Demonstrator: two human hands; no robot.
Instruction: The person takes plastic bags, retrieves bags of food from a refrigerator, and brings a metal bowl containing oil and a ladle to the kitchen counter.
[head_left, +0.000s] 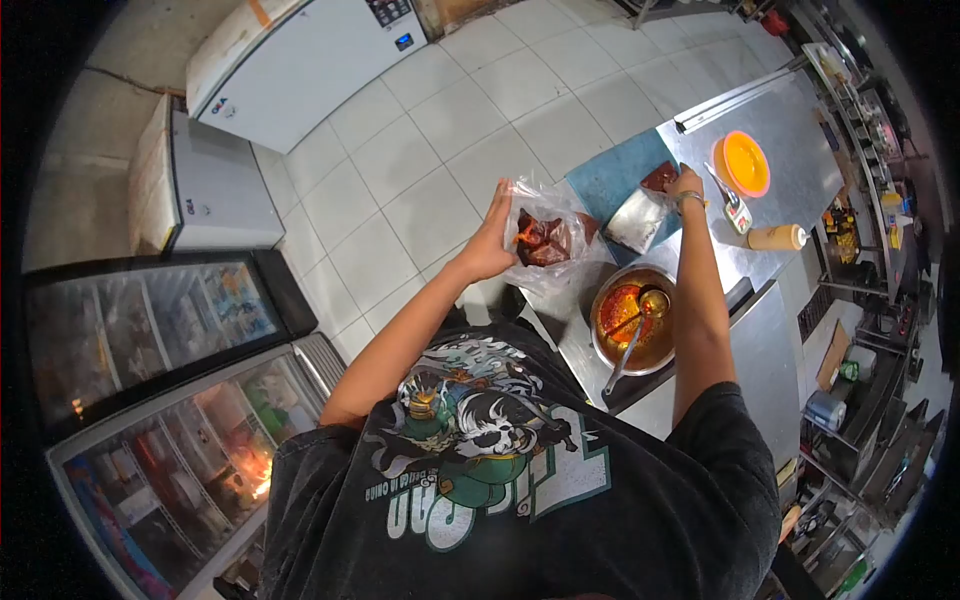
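Observation:
My left hand (490,240) is open, its fingers stretched out against the side of a clear plastic bag (575,275). Inside the bag lie shiny dark red-brown pieces (543,240) with a bit of orange among them. My right hand (686,186) is closed at the edge of a dark red-brown packet-like piece (659,177) over a blue cloth (603,170). A silvery-white packet (636,221) lies beside it. Close to my right forearm stands a metal bowl (597,325) of red oily sauce, with a ladle (655,303) resting in it.
On the steel counter (790,130) are an orange bowl (742,163), a white utensil or device (738,216) and a squeeze bottle (778,237). Crowded shelves (870,240) line the right. Glass-doored fridges (180,450) and white freezers (300,70) stand left.

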